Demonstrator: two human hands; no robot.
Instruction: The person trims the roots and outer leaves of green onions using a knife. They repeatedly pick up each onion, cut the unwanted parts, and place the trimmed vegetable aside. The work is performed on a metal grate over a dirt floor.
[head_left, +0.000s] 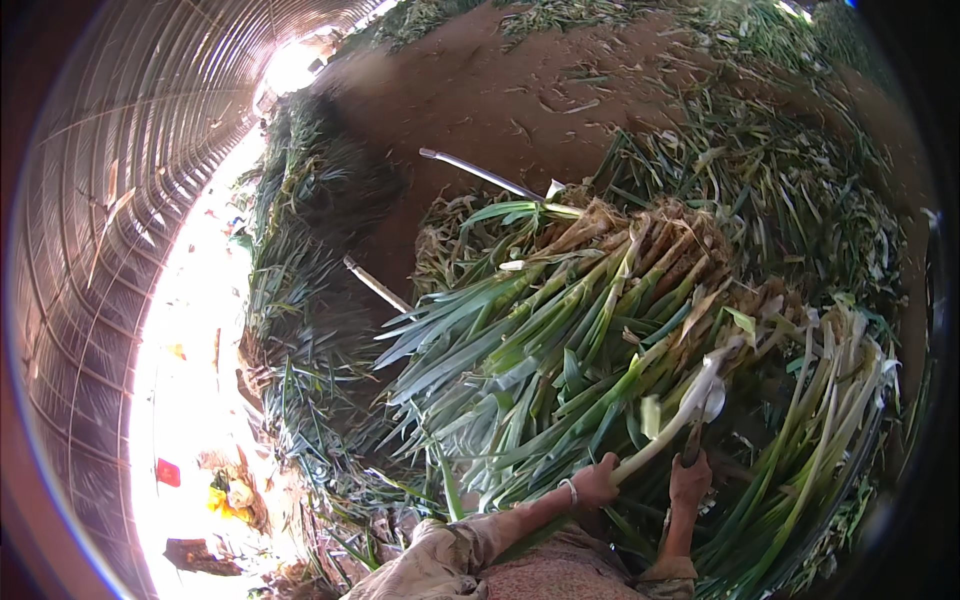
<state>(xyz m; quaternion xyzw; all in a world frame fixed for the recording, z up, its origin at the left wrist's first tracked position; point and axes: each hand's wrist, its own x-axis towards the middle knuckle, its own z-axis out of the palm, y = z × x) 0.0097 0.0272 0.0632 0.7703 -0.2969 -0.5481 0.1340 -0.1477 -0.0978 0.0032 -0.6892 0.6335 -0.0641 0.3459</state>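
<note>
A thick green onion stalk (675, 420), white towards its root end, slants up and right from my left hand (598, 481), which is closed around its green part. A bracelet circles that wrist. Just to the right, my right hand (690, 478) grips the handle of a knife (694, 442), its blade pointing up beside the white part of the stalk; the blade is partly blurred. A large heap of untrimmed green onions (555, 330) with brown roots lies beyond my hands. To the right rests a pile of paler, cleaned stalks (814, 420).
Two thin poles, one pale (480, 174) and one brownish (376, 285), stick out from the heap. Leaf scraps (795, 172) cover the soil at the upper right. More green leaves (292, 300) line the left, beside a ribbed curved wall (97, 225).
</note>
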